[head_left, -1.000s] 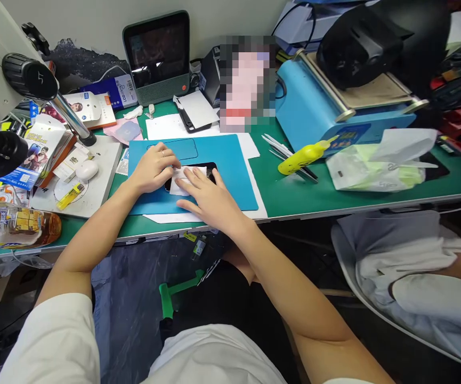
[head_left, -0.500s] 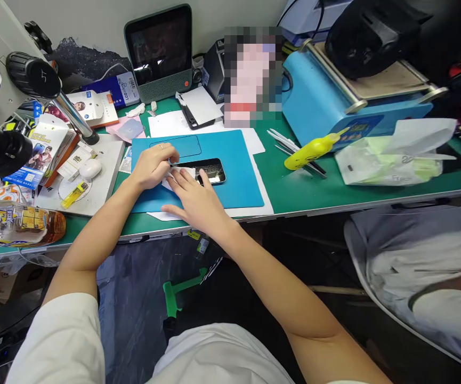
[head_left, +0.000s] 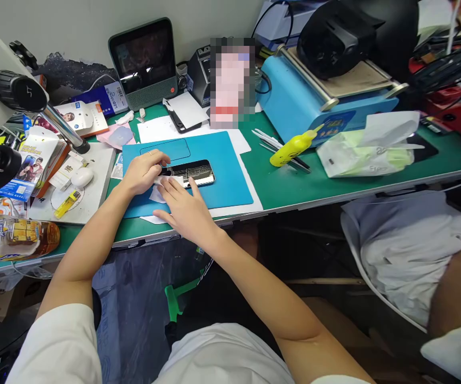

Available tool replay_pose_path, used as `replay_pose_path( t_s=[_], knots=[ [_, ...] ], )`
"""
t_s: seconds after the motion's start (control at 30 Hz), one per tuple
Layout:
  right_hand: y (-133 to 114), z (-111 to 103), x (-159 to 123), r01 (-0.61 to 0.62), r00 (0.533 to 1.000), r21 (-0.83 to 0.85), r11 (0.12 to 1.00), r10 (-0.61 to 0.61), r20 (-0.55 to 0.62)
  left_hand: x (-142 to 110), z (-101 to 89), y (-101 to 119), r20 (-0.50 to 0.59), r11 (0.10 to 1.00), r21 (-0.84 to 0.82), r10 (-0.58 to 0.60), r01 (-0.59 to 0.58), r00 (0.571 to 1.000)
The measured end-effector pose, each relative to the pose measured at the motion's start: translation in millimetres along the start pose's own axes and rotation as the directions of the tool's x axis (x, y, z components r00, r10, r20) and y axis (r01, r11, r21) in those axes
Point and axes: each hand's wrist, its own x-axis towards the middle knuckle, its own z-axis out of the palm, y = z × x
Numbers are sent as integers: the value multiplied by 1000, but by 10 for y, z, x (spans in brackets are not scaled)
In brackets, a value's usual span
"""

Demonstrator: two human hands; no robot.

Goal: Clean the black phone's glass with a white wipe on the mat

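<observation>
A dark, glossy phone (head_left: 202,173) lies on a blue mat (head_left: 230,186), its right part showing streaky reflections. At its left end is my left hand (head_left: 144,170), fingers curled and closed on that end; the fingertips are partly hidden. My right hand (head_left: 186,210) lies palm down over the phone's lower left part, fingers stretched out and thumb spread apart. Beneath its fingers a white tissue (head_left: 157,196) is pressed against the phone. Part of the tissue hangs over onto the mat.
Right of the mat lie tweezers (head_left: 268,140), a yellow squeeze bottle (head_left: 294,149) and a tissue pack (head_left: 368,154). A blue machine (head_left: 290,101) stands behind them. Leftward are boxes, a yellow lighter (head_left: 67,204), a drink bottle (head_left: 18,237) and a microscope arm (head_left: 62,120). A screen device (head_left: 146,64) stands behind.
The whole view has shifted, so the bench appears further left. My right hand stays on the tissue, fingers slightly nearer the phone's left end. My left hand keeps its place at the phone.
</observation>
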Motion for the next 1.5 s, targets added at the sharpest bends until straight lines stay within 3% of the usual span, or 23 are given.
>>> replay_pose_path(
  t_s=[0.1, 0.27, 0.4, 0.57, 0.8, 1.07, 1.33, 1.5],
  knots=[
    [129, -41, -64, -5, 1000, 19, 1000, 5, -6, 5, -17, 19, 50, 1000, 15, -27, 26, 998],
    [480, -138, -255, -134, 991, 16, 991, 134, -3, 11, -46, 66, 137, 1000, 22, -9, 6, 991],
    [624, -181, -370, -174, 984, 34, 984, 175, -14, 20, -62, 81, 191, 999, 51, 5, -15, 982],
    [653, -200, -296, -179, 983, 39, 983, 181, -31, 42, -96, 100, 231, 995, 100, -12, -12, 973],
    [742, -246, -29, -148, 988, 2, 989, 148, -40, 108, -106, 57, 200, 988, 157, -23, -9, 980],
    [709, -218, -169, -147, 987, 22, 989, 148, -67, 118, -99, 51, 200, 994, 111, -40, 18, 979],
    [731, -332, 78, -174, 984, -41, 984, 172, -40, 148, -115, 63, 184, 995, 96, -48, 31, 982],
    [656, -289, 2, -175, 983, -52, 983, 171, -68, 135, -127, 69, 195, 995, 91, -61, 44, 979]
  ],
)
